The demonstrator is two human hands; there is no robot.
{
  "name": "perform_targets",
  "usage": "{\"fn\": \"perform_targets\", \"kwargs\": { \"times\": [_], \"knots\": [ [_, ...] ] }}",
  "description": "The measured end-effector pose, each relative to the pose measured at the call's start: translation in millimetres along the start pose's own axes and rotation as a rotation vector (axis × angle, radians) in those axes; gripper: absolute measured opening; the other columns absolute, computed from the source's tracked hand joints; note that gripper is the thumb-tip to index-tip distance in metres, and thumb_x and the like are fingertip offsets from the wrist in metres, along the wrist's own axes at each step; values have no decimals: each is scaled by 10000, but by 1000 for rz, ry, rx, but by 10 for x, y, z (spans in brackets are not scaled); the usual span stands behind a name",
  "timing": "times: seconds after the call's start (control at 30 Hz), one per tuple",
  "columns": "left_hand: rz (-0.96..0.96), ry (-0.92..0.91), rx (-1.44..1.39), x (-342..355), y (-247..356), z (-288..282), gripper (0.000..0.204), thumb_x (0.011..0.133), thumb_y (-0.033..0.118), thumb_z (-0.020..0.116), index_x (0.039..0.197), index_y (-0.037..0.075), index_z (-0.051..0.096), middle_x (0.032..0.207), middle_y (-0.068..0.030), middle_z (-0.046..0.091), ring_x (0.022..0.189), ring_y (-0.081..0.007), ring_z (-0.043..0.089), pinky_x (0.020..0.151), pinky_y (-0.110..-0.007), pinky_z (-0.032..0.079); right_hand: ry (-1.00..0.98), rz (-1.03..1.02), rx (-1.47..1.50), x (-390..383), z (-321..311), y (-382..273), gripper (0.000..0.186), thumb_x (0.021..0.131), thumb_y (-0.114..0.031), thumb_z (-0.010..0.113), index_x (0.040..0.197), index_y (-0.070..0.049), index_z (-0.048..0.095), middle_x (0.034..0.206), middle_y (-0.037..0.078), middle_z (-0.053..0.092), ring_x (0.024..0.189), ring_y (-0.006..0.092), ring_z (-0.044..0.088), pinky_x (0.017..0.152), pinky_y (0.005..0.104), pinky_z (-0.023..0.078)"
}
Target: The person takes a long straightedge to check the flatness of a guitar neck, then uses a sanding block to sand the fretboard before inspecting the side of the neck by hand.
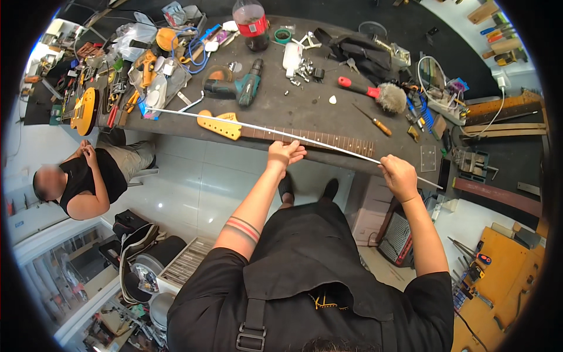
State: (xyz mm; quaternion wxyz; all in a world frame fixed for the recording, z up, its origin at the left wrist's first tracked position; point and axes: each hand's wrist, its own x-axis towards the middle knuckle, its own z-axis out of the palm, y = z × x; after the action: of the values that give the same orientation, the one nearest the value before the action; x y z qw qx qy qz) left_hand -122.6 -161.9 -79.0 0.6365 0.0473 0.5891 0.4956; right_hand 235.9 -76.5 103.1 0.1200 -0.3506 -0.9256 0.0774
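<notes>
A guitar neck [331,141] with a dark, dotted fretboard and pale wooden headstock [219,124] lies near the table's front edge. A long, thin silver straight bar [193,114] runs diagonally over it, extending past both ends. My left hand [283,154] is at the neck's front edge just below the bar, fingers extended and apart, palm partly up; whether it supports either piece is unclear. My right hand [399,179] has its fingers closed round the bar, just right of the neck's end.
The cluttered dark table [170,123] holds a drill [234,88], bottle [252,32], red-handled brush [384,94], screwdriver [375,123], several tools and a yellow guitar [85,111]. A seated person [94,182] is at left. A wooden bench [504,276] is lower right.
</notes>
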Motion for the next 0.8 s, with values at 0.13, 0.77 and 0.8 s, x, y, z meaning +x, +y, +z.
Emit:
{"fn": "perform_targets", "kwargs": {
  "times": [0.13,0.77,0.8],
  "knots": [
    [100,73,278,-301,66,-179,222,1083,166,732,1112,-41,655,933,-180,788,749,-257,792,668,-346,657,-31,-41,1,67,403,98,179,965,-200,776,1019,-122,624,861,57,635,790,281,694,678,428,540],
    [1138,-172,1714,-42,1285,-849,197,881,55,779,1058,92,700,992,-48,633,947,-294,610,810,-446,480,7,-41,51,252,1394,420,227,890,-191,827,1051,-112,689,1017,23,707,923,263,667,772,399,542],
    [1151,-170,1710,-26,1262,-858,210,872,44,776,1063,92,703,991,-48,635,948,-294,611,811,-443,480,-1,-36,51,233,1409,423,225,889,-182,829,1052,-110,692,1018,25,711,924,268,669,780,402,545]
  ]
}}
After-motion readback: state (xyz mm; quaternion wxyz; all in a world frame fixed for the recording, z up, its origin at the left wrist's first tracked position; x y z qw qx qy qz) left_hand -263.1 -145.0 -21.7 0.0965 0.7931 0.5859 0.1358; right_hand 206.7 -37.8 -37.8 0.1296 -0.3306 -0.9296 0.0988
